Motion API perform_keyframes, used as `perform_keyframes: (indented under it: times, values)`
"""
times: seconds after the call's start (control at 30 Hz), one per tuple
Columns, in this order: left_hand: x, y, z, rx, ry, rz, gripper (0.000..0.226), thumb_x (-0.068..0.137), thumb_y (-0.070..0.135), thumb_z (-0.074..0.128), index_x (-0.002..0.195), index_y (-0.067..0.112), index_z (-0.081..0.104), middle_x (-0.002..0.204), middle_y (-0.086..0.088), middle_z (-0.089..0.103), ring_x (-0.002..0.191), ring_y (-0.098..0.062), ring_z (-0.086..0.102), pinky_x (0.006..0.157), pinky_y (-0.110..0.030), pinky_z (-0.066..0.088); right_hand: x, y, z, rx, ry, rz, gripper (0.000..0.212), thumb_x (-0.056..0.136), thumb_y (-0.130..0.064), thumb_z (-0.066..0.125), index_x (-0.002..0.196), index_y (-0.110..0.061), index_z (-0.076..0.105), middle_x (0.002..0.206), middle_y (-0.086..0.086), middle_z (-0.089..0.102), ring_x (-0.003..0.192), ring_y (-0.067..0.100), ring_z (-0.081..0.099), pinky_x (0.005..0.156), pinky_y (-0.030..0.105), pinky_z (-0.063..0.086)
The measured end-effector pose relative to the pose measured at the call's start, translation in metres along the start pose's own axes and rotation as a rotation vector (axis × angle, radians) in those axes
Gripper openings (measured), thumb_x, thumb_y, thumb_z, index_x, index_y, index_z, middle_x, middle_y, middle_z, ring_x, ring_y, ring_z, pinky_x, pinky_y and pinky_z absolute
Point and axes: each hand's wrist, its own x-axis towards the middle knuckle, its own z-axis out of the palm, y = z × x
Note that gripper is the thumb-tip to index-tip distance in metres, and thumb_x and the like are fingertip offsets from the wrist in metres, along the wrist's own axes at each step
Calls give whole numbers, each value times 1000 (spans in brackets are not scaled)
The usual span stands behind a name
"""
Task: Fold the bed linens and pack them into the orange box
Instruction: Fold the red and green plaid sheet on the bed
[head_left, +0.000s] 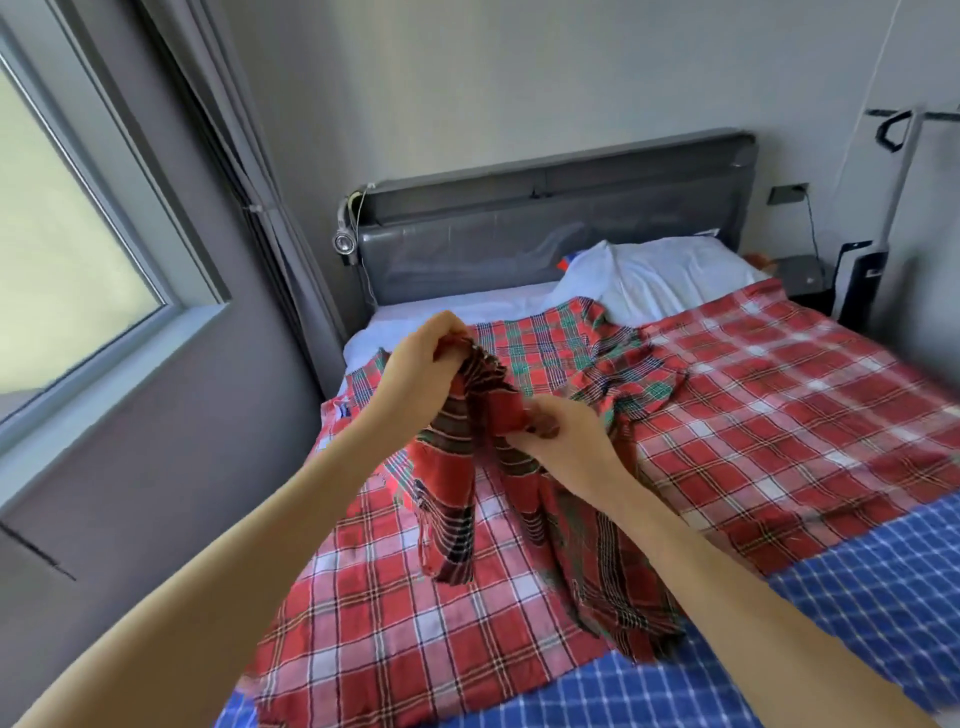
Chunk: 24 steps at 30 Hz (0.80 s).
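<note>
A dark red-and-green plaid cloth (467, 467) hangs bunched above the bed, lifted at its edge. My left hand (421, 364) pinches its upper corner, and my right hand (561, 436) grips the edge a little lower to the right. The rest of this cloth (613, 364) trails back over the bed toward the pillow. Under it lies a lighter red plaid sheet (779, 395) spread flat, and below that a blue checked sheet (857, 597). No orange box is in view.
A white pillow (665, 275) rests against the grey headboard (545, 228). A window (62, 249) and grey curtain (249, 171) stand at the left, close to the bed. A dark nightstand (805, 275) and a socket with cable sit at the right.
</note>
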Motion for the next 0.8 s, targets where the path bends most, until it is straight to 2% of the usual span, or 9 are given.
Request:
perform_keyframes:
  times: [0.1,0.17,0.27,0.4,0.47,0.57,0.67,0.73,0.8]
  values:
    - [14,16,2,-62,112,-55,39,90,-2,48,71,32,51,57,11,52,54,-11,52,61,-27,46,-8,36,-13,-150,47,-25,1,84,-20,68,84,-20,69,72,-11,62,71,11,59,59,16,37]
    - [19,27,4,-99,170,-70,40,90,-4,47,71,31,52,58,9,52,50,-8,51,56,-24,45,-12,51,-19,-178,91,-69,10,85,-22,66,75,-23,64,65,-13,58,63,3,54,55,18,35]
    - [21,43,7,-113,176,-85,37,91,-6,45,75,27,52,56,10,56,49,-8,55,53,-21,48,-15,61,-24,-119,110,-93,11,90,-20,61,81,-21,68,62,-21,53,62,-5,54,56,7,34]
    - [24,61,12,-88,191,-109,35,91,-6,43,77,25,52,62,4,56,49,-6,57,52,-19,48,-16,60,-34,-83,184,-136,22,92,-25,52,83,-18,71,65,-16,58,59,1,52,55,10,32]
    - [28,65,12,-88,222,-115,37,91,-7,43,77,26,53,64,3,54,48,-3,55,52,-18,47,-18,59,-46,-26,264,-147,20,94,-20,55,82,-18,71,63,-16,59,57,5,54,54,10,34]
    - [32,66,14,-120,214,-102,37,91,-8,43,76,25,53,66,5,54,47,-1,53,51,-16,46,-20,66,-61,13,273,-131,14,93,-14,57,88,-20,70,65,-20,59,58,0,57,54,10,37]
    - [34,64,17,-129,180,-82,38,90,-8,44,76,25,54,68,4,54,55,-8,53,56,-21,46,-12,72,-63,-109,312,-172,10,90,-9,59,84,-15,63,67,-14,57,57,0,53,54,17,41]
    - [36,64,18,-135,175,-75,38,89,-8,44,76,26,55,69,4,56,60,-14,54,59,-26,47,-8,70,-60,-258,375,-302,18,90,-6,50,74,-12,59,60,-6,53,51,12,49,50,25,38]
    - [39,64,17,-157,183,-70,38,90,-9,43,76,25,55,70,3,56,60,-15,54,59,-25,47,-7,68,-55,-431,420,-438,37,96,-16,36,72,-12,64,62,-1,57,53,21,51,49,31,38]
